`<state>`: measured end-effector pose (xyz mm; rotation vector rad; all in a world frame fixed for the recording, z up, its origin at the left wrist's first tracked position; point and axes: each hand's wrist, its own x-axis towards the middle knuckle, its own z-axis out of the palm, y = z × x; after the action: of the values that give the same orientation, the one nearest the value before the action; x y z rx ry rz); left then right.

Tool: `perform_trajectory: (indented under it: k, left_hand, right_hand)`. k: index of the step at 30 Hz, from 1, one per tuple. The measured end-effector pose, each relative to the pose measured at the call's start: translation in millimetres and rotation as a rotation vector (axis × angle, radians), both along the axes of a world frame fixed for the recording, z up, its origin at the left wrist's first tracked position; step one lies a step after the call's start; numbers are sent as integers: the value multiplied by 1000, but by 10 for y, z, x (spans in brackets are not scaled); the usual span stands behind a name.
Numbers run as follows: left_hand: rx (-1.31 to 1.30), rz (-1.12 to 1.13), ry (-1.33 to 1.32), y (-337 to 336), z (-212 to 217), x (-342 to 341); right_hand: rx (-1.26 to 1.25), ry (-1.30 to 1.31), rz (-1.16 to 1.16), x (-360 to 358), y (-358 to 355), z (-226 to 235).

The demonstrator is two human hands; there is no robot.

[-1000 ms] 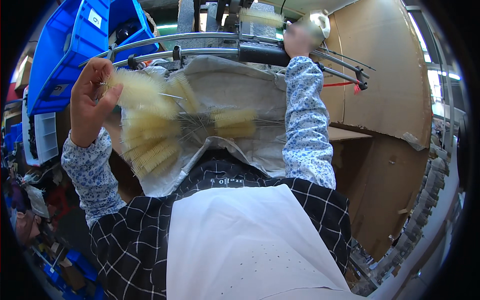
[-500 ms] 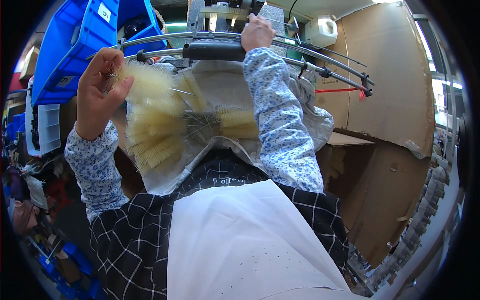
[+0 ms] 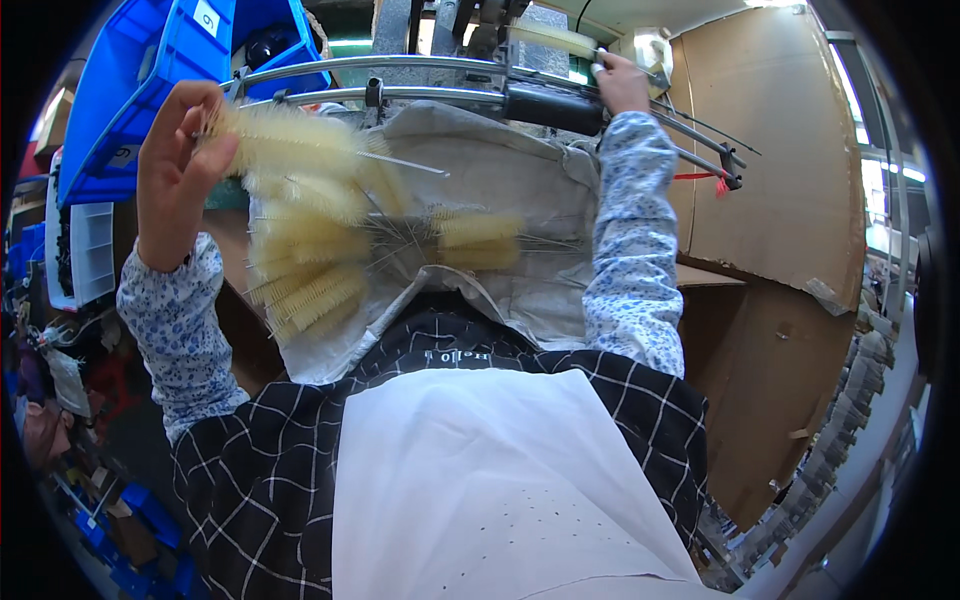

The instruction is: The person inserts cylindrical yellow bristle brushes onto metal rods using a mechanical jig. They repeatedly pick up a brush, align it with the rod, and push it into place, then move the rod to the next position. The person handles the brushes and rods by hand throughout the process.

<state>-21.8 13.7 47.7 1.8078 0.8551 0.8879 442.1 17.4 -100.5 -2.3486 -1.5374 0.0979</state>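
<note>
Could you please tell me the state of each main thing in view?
Left hand: closed on the held brush.
Held brush: sideways, bare wire rightward.
Right hand: curled near the cylinder, grip unclear.
Cylinder: lying crosswise.
Loose brushes: piled on the cloth.
Cloth: creased, spread out.
Blue bin: holding something dark.

Head-worn fisheye, looking down, fairly close
</note>
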Motion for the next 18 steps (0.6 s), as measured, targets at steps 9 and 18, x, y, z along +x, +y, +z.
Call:
perform_trajectory:
  k: [9,18]
  left_hand:
    - [-178,-375,-36,152,-162,353]
    - [-332,-427,-201,-139,-508,1144]
  right_hand:
    - [-39,-22,249,469,-204,310]
    - [-272,550,608,-987,-1007,1141]
